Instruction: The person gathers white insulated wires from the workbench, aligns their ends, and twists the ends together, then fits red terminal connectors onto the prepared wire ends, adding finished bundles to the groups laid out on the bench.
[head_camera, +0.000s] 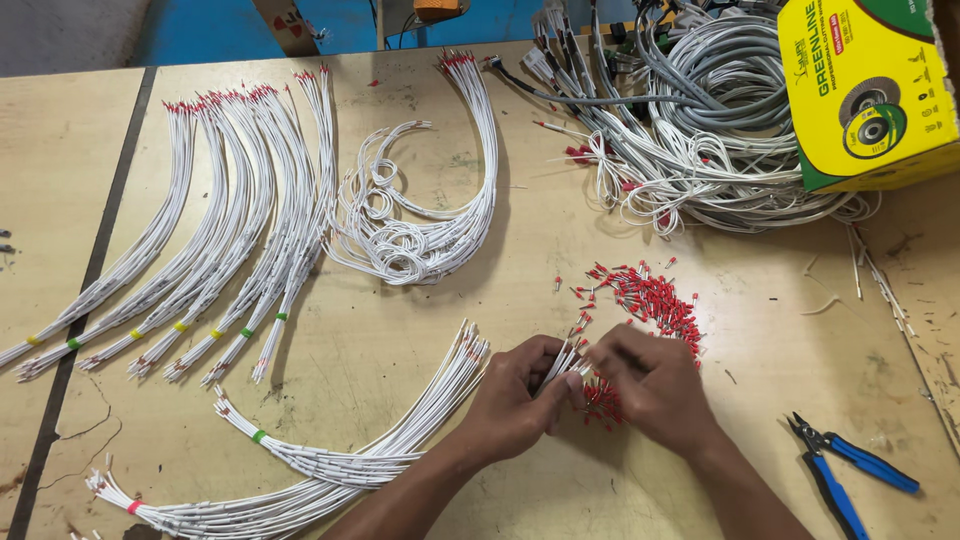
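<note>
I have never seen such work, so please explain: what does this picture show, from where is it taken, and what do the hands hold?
The one picture comes from a camera worn on the person's head, looking down at a wooden table. The left hand grips a bunch of thin white wires; the right hand pinches at their ends. Beside them lies a pile of small red sleeves. On the left lie banded white wire bundles, at the top grey cable coils and a yellow-green box, on the right blue-handled cutters.

Blue-handled cutters (850, 470); yellow-green box (868, 90); grey cable tangle (700, 110).
</note>
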